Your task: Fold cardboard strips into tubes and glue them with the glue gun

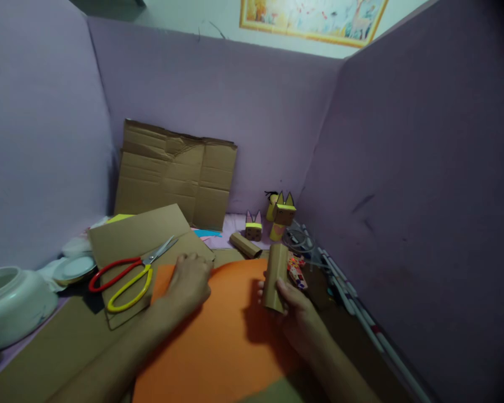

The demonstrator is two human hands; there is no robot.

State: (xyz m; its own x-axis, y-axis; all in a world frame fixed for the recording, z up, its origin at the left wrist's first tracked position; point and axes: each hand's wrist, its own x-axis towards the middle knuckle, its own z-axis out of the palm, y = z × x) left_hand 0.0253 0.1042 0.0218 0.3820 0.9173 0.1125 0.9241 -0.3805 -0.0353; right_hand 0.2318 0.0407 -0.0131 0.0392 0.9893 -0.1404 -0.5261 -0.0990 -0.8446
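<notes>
My right hand is wrapped round a brown cardboard tube, held tilted above a large orange sheet of paper. The tube casts a shadow on the sheet. My left hand is closed, fingers curled, at the far left part of the orange paper, whose far edge bows up a little beside it; the fingertips are mostly hidden. Left of that hand, scissors with one red and one yellow handle lie spread on pieces of cardboard. Another cardboard tube lies beyond the orange paper.
At the back stand small cat-eared cardboard figures and a cat-eared box head. A big cardboard sheet leans on the purple back wall. A white pot is at left; long pale rods line the right wall.
</notes>
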